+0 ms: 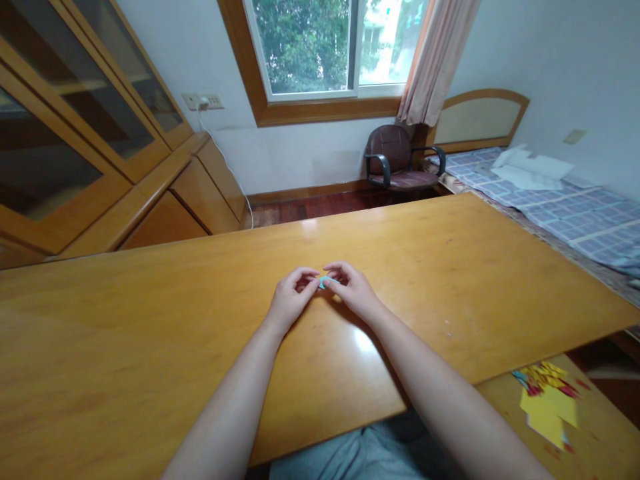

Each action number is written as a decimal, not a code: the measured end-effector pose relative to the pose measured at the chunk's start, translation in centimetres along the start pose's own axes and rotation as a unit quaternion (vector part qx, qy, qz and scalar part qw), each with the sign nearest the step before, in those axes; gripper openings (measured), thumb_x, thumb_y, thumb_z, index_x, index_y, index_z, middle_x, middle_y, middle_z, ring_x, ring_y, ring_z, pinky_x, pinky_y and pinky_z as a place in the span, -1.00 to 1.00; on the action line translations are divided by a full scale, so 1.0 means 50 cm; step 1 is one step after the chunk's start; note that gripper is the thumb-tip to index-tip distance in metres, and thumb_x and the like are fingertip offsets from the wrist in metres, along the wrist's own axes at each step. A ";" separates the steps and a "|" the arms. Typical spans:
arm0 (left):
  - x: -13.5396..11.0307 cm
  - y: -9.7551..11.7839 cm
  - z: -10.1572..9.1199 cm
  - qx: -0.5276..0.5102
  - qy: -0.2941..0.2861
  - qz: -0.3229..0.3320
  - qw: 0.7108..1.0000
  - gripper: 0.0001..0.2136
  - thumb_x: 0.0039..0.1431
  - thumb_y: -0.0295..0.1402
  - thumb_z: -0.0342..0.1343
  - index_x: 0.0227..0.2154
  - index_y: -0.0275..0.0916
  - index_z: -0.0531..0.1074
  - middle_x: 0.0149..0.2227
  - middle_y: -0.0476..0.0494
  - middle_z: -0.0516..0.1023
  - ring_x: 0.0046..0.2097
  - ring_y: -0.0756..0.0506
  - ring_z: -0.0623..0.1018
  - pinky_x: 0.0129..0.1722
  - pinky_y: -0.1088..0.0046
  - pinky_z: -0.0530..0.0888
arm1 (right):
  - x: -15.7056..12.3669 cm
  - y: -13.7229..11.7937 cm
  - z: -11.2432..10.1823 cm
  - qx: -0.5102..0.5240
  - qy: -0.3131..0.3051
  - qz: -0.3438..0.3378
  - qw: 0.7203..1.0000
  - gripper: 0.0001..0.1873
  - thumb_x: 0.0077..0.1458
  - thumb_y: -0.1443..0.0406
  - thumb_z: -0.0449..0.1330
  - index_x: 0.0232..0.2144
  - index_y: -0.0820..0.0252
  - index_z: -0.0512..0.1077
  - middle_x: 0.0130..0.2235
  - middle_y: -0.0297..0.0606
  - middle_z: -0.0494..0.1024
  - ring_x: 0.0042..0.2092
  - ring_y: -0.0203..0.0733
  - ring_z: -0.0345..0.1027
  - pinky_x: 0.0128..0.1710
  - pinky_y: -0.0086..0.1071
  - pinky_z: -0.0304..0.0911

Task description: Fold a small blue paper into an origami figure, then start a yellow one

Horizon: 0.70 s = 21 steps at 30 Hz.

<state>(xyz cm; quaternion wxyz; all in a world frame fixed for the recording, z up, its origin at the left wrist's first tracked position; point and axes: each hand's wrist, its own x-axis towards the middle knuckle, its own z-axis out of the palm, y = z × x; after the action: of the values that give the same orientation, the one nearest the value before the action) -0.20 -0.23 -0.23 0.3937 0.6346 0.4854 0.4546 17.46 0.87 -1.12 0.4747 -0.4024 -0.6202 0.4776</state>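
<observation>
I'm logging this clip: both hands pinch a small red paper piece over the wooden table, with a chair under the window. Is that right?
Not quite: the paper piece is light blue, not red, as the head view shows. The left hand and right hand do pinch it over the table, and the chair stands under the window.

Daylight from the window (320, 50) at far centre, soft & even, room fairly bright. Outside partly blown out at the window's right side. Glossy worktop (150, 320) shows pale glare patches: one at the far edge below the window, one near, betw. the forearms. Soft shadows under both hands, faint. Glass cabinet doors (75, 113) far left look dark w/ dim reflections. Wide-angle lens: edges bend, worktop & cabinet lines bow outward. Focus OK at centre, corners slightly soft; coloured paper scraps (547, 400) near right a bit smeared.
</observation>
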 end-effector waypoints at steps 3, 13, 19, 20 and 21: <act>0.002 -0.003 0.002 -0.013 -0.016 -0.028 0.999 -0.75 0.10 -0.15 0.22 -0.28 -0.23 0.50 -0.36 -0.10 0.59 -0.31 -0.10 0.58 -0.27 0.43 0.51 | -0.001 0.003 0.000 -0.008 0.000 -0.002 1.000 -0.74 0.08 0.23 0.25 -0.16 0.17 0.44 -0.32 -0.32 0.52 -0.30 -0.27 0.39 -0.26 -0.40 0.27; 0.005 -0.011 -0.001 0.037 -0.011 -0.002 0.999 -0.79 0.16 -0.16 0.18 -0.36 -0.22 0.51 -0.36 -0.09 0.58 -0.32 -0.08 0.56 -0.28 0.45 0.48 | 0.003 -0.001 -0.003 -0.089 0.004 -0.027 0.996 -0.84 0.12 0.21 0.24 -0.39 0.20 0.51 -0.35 -0.27 0.56 -0.33 -0.23 0.40 -0.28 -0.37 0.27; 0.004 0.000 0.004 0.022 -0.006 -0.014 1.000 -0.78 0.13 -0.16 0.19 -0.39 -0.23 0.49 -0.42 -0.08 0.57 -0.36 -0.08 0.56 -0.31 0.45 0.47 | 0.003 -0.005 -0.004 -0.129 0.008 -0.050 0.990 -0.86 0.13 0.26 0.23 -0.42 0.19 0.54 -0.40 -0.28 0.56 -0.35 -0.23 0.38 -0.30 -0.37 0.24; 0.004 0.001 0.005 0.018 -0.005 -0.017 1.000 -0.78 0.12 -0.16 0.19 -0.40 -0.23 0.49 -0.42 -0.08 0.57 -0.36 -0.08 0.56 -0.31 0.46 0.48 | 0.003 -0.005 -0.004 -0.130 0.008 -0.050 0.990 -0.86 0.13 0.26 0.23 -0.42 0.19 0.54 -0.40 -0.28 0.56 -0.35 -0.22 0.39 -0.30 -0.37 0.24; 0.004 0.001 0.004 0.013 -0.004 -0.021 1.000 -0.77 0.12 -0.15 0.19 -0.40 -0.23 0.49 -0.42 -0.08 0.57 -0.37 -0.08 0.56 -0.32 0.46 0.48 | 0.003 -0.005 -0.004 -0.131 0.008 -0.050 0.990 -0.85 0.13 0.26 0.23 -0.42 0.19 0.54 -0.40 -0.28 0.57 -0.35 -0.22 0.39 -0.30 -0.37 0.23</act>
<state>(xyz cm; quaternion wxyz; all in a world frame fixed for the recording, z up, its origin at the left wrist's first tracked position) 0.06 -0.06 -0.19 0.3972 0.6308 0.5030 0.4373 17.63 0.99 -0.83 0.4458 -0.4338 -0.6930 0.3645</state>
